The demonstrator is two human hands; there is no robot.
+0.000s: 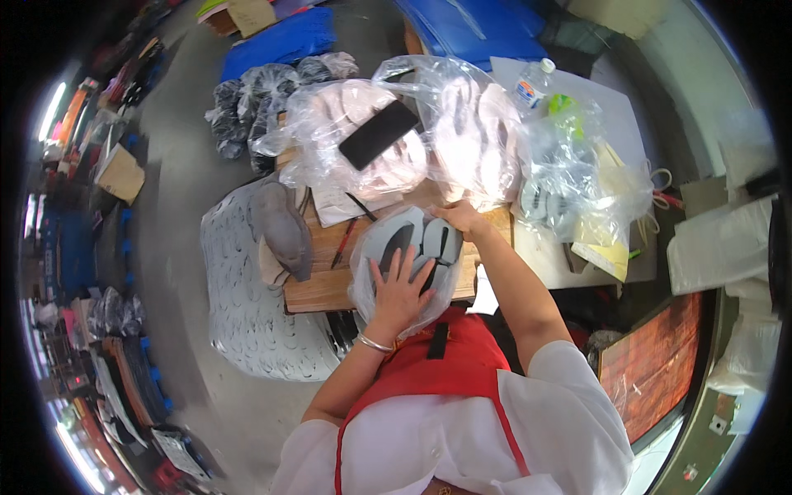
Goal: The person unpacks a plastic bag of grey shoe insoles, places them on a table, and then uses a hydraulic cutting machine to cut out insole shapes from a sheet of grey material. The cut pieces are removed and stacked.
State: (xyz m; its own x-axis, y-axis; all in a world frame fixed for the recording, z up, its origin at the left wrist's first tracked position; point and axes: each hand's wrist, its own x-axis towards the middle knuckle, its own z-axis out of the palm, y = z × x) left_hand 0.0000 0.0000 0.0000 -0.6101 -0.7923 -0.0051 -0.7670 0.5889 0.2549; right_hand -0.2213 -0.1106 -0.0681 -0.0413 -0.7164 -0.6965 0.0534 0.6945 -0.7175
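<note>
A clear plastic bag [361, 280] rests at the front edge of the wooden table, close to my body. Inside it are flat grey pieces [404, 228] with rounded outlines and black parts; their exact kind I cannot tell. My left hand [399, 294] lies on the bag with its fingers spread over the pieces. At the bag's far right corner, my right hand [460, 218] is closed on the plastic, its fingertips partly hidden. A red pen [344, 243] and a dark pen [361, 206] lie just left of the bag.
Beyond the bag, a black phone [379, 135] lies on clear bags of pale pieces [478, 132]. Grey shaped pieces [280, 227] overhang the table's left side. At right are a plastic bottle [535, 82] and another clear bag [549, 202]. Dark bundles [252, 103] sit far left.
</note>
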